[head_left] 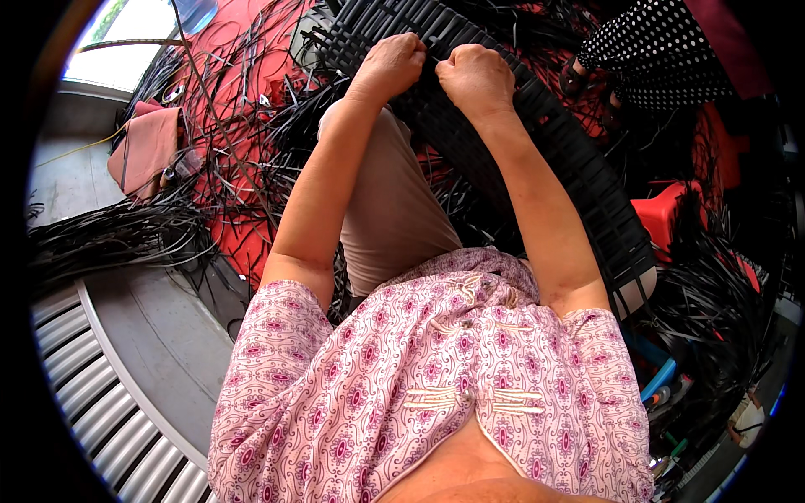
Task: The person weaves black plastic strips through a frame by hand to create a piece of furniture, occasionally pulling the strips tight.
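A long black woven panel (pixel 537 126) of flat strips slants from the top middle down to the right, across my lap. Over its upper part my left hand (pixel 394 63) is closed, knuckles up. Close beside it, just to the right, my right hand (pixel 478 80) is closed in the same way, with a small gap between the two. Both touch or hover right at the weave; whatever the fingers pinch is hidden beneath them. Loose black strips (pixel 285 126) spread about the panel's far left end.
Tangled strips cover the red floor (pixel 235 63). At left lie a bundle of black strips (pixel 117 235), a pinkish cloth (pixel 151 151) and a slatted grey metal piece (pixel 109 369). A red stool (pixel 658 214) stands at right. Another person's dotted trousers (pixel 646 54) show at upper right.
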Available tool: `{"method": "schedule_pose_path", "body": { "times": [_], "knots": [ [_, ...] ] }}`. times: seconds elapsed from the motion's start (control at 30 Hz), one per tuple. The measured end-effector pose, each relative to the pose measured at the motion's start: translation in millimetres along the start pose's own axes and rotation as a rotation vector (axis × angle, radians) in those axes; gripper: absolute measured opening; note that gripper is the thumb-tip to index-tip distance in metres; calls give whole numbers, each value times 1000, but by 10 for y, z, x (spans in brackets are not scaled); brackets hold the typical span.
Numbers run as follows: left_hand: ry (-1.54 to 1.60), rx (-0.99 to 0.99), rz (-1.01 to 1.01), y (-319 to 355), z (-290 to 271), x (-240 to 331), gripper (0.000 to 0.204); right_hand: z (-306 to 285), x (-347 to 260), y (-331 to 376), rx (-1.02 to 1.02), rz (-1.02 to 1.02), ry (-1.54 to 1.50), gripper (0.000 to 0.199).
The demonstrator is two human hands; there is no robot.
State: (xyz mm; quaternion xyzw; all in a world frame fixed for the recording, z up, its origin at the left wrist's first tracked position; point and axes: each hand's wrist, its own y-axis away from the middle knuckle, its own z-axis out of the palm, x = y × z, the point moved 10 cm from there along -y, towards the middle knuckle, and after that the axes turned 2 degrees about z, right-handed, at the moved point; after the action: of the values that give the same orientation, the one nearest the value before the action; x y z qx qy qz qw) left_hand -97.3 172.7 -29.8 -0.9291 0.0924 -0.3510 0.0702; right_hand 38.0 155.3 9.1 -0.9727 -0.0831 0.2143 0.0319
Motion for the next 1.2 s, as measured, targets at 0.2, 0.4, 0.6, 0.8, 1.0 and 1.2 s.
{"method": "schedule_pose_path", "body": {
  "times": [0.2,0.4,0.6,0.8,1.0,1.2],
  "knots": [
    [-38,-41,36,-6,8,50,28,51,-58,-74,-24,-26,11,26],
    [407,-184,-250,8,75,-283,23,53,-96,-79,-7,-29,53,27],
    [578,-94,-316,58,48,-373,15,59,-169,-67,35,-43,100,25],
    [660,129,-189,15,-282,-616,12,-112,-323,54,309,-230,-49,23],
    [433,317,-107,205,-1119,74,9,-511,-146,-27,538,-371,-422,16],
    [418,314,5,265,-1424,473,9,-378,-638,-266,-54,-408,-876,26]
  ]
}}
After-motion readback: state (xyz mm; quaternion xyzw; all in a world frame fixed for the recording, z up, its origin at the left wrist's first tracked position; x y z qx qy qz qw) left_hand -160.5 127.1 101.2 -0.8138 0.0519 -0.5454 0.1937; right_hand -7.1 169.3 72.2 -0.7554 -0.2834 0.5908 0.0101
